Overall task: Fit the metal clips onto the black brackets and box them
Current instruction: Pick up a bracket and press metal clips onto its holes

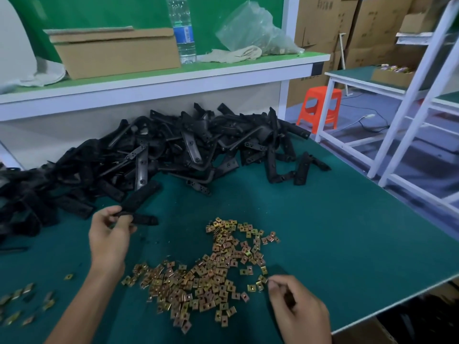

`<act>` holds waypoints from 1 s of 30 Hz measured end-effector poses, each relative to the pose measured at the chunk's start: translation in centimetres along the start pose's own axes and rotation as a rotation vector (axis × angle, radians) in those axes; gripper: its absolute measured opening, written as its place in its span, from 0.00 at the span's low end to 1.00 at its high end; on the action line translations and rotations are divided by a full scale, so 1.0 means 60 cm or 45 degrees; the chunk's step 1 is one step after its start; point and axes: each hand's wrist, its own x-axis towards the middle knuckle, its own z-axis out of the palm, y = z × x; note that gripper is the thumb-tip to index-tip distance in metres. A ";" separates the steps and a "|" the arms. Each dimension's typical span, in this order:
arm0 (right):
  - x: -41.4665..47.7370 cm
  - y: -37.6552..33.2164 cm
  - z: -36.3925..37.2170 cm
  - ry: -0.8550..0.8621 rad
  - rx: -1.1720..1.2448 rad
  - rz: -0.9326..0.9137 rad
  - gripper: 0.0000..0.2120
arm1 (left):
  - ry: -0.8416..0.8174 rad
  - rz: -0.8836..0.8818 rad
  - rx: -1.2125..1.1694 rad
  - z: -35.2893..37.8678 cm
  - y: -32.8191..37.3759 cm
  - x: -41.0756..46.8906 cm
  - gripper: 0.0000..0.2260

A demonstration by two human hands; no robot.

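A big heap of black brackets (159, 155) lies across the back of the green table (335, 232). My left hand (109, 240) grips one black bracket (140, 208) by its bend, just in front of the heap. A spread of several brass-coloured metal clips (211, 276) covers the table's near middle. My right hand (296, 309) rests at the right edge of that spread, its fingertips pinched together next to a clip (260, 281); I cannot tell whether a clip is between them.
A few loose clips (24, 304) lie at the near left. On the raised shelf behind stand a cardboard box (116, 53), a water bottle (182, 31), a plastic bag (253, 28) and cloths. The table's right edge drops to the floor, with an orange stool (320, 108) and white frames.
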 end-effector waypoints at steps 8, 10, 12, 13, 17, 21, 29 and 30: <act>0.007 -0.030 -0.021 -0.132 0.339 0.130 0.13 | -0.428 0.157 -0.197 -0.068 0.076 -0.124 0.09; 0.004 -0.042 -0.024 -0.190 0.439 0.159 0.20 | -0.590 0.064 -0.274 -0.072 0.084 -0.159 0.12; -0.001 -0.059 -0.021 -0.328 0.521 0.138 0.20 | -0.688 -0.027 -0.324 -0.069 0.078 -0.192 0.12; -0.003 -0.067 -0.020 -0.419 0.546 0.123 0.21 | -0.719 -0.079 -0.351 -0.061 0.075 -0.205 0.12; -0.014 -0.090 -0.007 -0.821 0.581 0.136 0.30 | -0.769 -0.148 -0.280 -0.038 0.059 -0.234 0.10; -0.023 -0.095 0.001 -0.948 0.531 0.128 0.20 | -0.761 -0.002 -0.103 -0.006 0.061 -0.227 0.09; 0.000 -0.045 0.009 -0.320 0.577 0.220 0.16 | -0.775 0.156 0.390 0.078 0.030 -0.157 0.08; 0.002 -0.040 0.011 -0.263 0.559 0.216 0.16 | -0.749 0.183 0.471 0.090 0.017 -0.143 0.08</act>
